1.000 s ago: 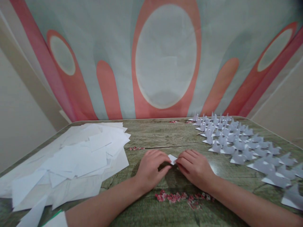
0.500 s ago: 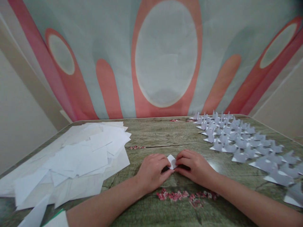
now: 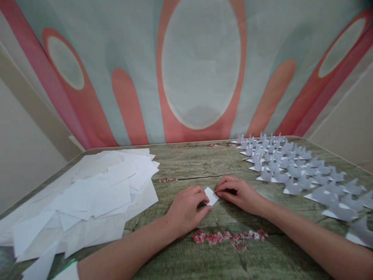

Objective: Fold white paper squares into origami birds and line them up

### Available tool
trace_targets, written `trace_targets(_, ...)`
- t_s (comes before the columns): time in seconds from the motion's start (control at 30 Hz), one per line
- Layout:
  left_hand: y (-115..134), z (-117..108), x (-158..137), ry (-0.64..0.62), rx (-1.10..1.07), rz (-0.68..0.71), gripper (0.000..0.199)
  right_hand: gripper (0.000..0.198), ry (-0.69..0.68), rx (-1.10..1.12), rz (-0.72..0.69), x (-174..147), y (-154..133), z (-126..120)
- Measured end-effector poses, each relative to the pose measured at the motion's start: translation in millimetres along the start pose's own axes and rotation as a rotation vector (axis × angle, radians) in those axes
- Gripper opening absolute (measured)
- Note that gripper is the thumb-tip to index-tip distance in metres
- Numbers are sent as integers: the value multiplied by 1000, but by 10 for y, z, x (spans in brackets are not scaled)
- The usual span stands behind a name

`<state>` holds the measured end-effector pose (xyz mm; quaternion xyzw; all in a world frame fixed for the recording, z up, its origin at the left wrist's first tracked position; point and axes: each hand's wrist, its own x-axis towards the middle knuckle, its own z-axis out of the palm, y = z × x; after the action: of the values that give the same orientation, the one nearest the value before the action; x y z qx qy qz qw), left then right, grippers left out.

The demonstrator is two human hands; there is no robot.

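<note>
A small folded piece of white paper (image 3: 212,196) is being held just below and right of the frame's centre, over the wood-patterned tabletop (image 3: 194,161), between the two hands. It is lying directly right of the left hand (image 3: 186,210) and left of the right hand (image 3: 241,195), with its long axis appearing to be slanting from upper left to lower right, though its left edge is being covered by fingertips. The left hand is being kept nearer, its fingers curled and parted from the thumb, and the paper's left side is being gripped at the tips. The right hand is being held loosely bent, its thumb and forefinger nearly meeting at the paper's upper right edge; whether that edge is being pinched or only approached cannot be told. A spread of loose white sheets (image 3: 107,196) is filling the left of the frame, well apart from the hands, while the right is being taken up by rows of folded paper birds (image 3: 295,171), nearer the right hand.
</note>
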<state>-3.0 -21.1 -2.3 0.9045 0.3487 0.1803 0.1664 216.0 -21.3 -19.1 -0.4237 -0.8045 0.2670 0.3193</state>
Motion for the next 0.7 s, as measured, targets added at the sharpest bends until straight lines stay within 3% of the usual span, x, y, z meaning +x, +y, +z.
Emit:
trace_targets(0.13,0,-5,6,-8,49,17,12,13,-22,-58,-32,-5,-1,25)
trace_targets(0.37,-39,6,15,-32,268,177,20,13,-17,-101,-36,14,-14,46)
trace_targets(0.7,-35,19,43,-27,249,127,15,8,-5,-18,41,68,28,75)
